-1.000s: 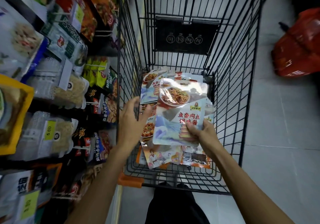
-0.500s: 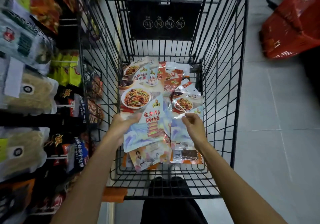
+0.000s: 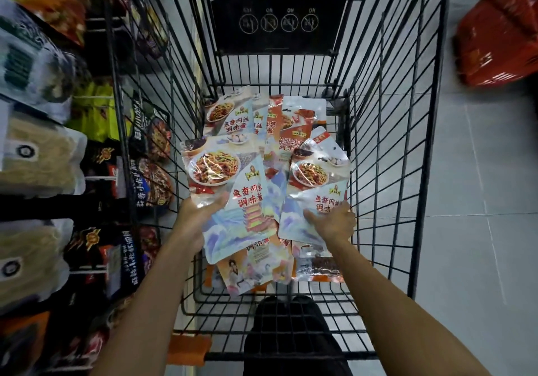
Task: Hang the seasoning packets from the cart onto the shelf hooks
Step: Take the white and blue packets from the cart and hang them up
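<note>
holding item one, a glossy pale-blue and red plastic seasoning packet [image 3: 230,198] printed with a plate of shredded stir-fry: the left hand [image 3: 198,218] pinches its lower left edge, thumb on the front, fingers hidden behind. the packet lies uppermost inside the cart, slanted, and overlaps the packets beneath it.

item two, a second packet [image 3: 317,195] of the same print, just beside the first: the right hand [image 3: 332,221] lies palm-down over its lower front. whether the fingers curl under the edge or only press on it cannot be told.

progress, as a judgement: this is the picking-up step. neither packet is near a hook, and no pale-blue packet can be made out on the blurred shelf at left, so the hanging looks early, with most of it left to do.

container: a black wire shopping cart [image 3: 378,142].
- contents: a loose heap [image 3: 276,131] of flat packets, pale-blue ones and orange-red ones, overlapping at all angles on the cart floor; both held packets are over it.
- fitted at the far end: a black rectangular plaque [image 3: 279,20] with four round symbols.
- near end: an orange plastic corner piece [image 3: 189,346] on the handle bar.

destination: metal shelf hooks [image 3: 96,176] to the left of the cart, carrying dark red-and-black sachets [image 3: 151,177]; clear bags of pale noodles [image 3: 37,160] hang further left.

surroundings: grey tiled floor [image 3: 480,230]; a red plastic basket [image 3: 500,32] stands on it, well apart from the cart on the right.
</note>
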Tool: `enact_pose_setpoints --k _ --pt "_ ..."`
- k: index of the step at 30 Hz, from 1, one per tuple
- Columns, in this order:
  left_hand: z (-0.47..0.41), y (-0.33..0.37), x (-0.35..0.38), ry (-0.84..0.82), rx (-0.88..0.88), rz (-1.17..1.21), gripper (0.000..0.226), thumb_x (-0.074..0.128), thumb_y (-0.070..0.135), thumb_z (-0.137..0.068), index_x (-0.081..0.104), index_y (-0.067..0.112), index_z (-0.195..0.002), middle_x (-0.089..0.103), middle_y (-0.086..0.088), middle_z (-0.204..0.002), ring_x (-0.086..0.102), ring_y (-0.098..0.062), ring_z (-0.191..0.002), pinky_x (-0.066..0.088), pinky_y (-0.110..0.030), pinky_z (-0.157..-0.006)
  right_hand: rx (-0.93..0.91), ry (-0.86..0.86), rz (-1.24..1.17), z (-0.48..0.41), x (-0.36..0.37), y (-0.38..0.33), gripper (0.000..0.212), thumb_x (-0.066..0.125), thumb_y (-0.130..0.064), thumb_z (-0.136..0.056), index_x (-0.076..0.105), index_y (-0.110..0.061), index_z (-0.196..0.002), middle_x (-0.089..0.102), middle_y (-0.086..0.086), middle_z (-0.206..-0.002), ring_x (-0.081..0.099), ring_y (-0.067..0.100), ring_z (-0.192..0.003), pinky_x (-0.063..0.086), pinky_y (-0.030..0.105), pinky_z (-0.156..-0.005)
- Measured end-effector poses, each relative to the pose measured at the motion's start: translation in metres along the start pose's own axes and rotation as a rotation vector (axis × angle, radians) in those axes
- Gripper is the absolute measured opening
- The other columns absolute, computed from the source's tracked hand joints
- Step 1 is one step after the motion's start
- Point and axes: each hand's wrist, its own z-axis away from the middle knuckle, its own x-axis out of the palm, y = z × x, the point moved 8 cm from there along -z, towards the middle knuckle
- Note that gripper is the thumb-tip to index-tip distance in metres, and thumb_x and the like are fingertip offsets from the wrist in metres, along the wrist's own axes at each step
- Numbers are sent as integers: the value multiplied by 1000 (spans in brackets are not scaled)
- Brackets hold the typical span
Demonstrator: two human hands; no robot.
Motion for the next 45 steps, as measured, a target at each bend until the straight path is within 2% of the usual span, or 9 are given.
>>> enact_pose_setpoints --k 5,10,14,25,28,32,36,41,45 --pt "1 -2 -11 86 18 -23 10 75 4 -77 68 10 -77 73 -1 -68 70 -13 -58 54 -24 -46 78 43 43 8 -3 -2 92 83 -49 -65 41 -2 -132 48 20 -133 44 36 -127 38 48 -107" --pt "4 2 -12 90 125 -131 13 78 3 -74 68 13 -74 72 8 -63 68 -4 -58 51 -17 -48 139 -130 -529 12 7 -2 40 84 -21 -72 61 0 -96 71 20 -90 71 33 -71 59 51 -63" --pt "10 7 -11 85 214 -179 14 74 0 -77 67 11 -73 71 10 -61 68 -3 -57 51 -16 -48 51 -279 -661 19 9 -12 25 77 -13 -80 61 -5 -97 72 17 -93 71 30 -71 60 46 -56" --pt "73 62 -24 132 448 -187 14 79 15 -76 71 4 -73 73 -10 -78 67 -20 -71 55 -50 -72 -326 -318 -686 69 -71 -66 8 69 -6 -86 63 -2 -87 67 10 -71 64 9 -45 45 17 -37" --pt "110 85 -33 138 514 -152 11 81 21 -72 73 14 -73 72 -9 -82 66 -22 -76 55 -55 -74 -455 -374 -685 98 -104 -88 7 70 -9 -85 64 -8 -83 71 3 -70 68 11 -54 50 20 -43" --pt "174 113 -55 222 649 -94 22 81 32 -65 77 28 -86 75 9 -90 72 -11 -84 57 -29 -68 -627 -479 -632 141 -135 -120 7 71 -12 -84 65 -11 -83 72 0 -69 70 16 -61 54 25 -50" --pt "255 128 -84 341 796 -60 28 82 34 -68 73 41 -94 74 16 -97 71 -9 -90 58 -26 -71 -835 -597 -518 199 -150 -155 11 71 -20 -85 66 -10 -84 72 -2 -68 69 14 -62 55 25 -55" --pt "369 116 -124 514 919 44 33 83 37 -69 75 25 -99 73 4 -105 69 -15 -98 56 -27 -80 -1021 -797 -403 284 -155 -183 33 77 -30 -79 68 -2 -94 73 19 -88 71 40 -80 58 54 -70" --pt "463 90 -155 698 971 136 30 81 29 -68 76 23 -97 73 1 -104 69 -18 -97 56 -32 -82 -1158 -952 -343 368 -158 -197 33 80 -41 -63 71 -16 -82 76 6 -81 73 21 -72 59 33 -59"
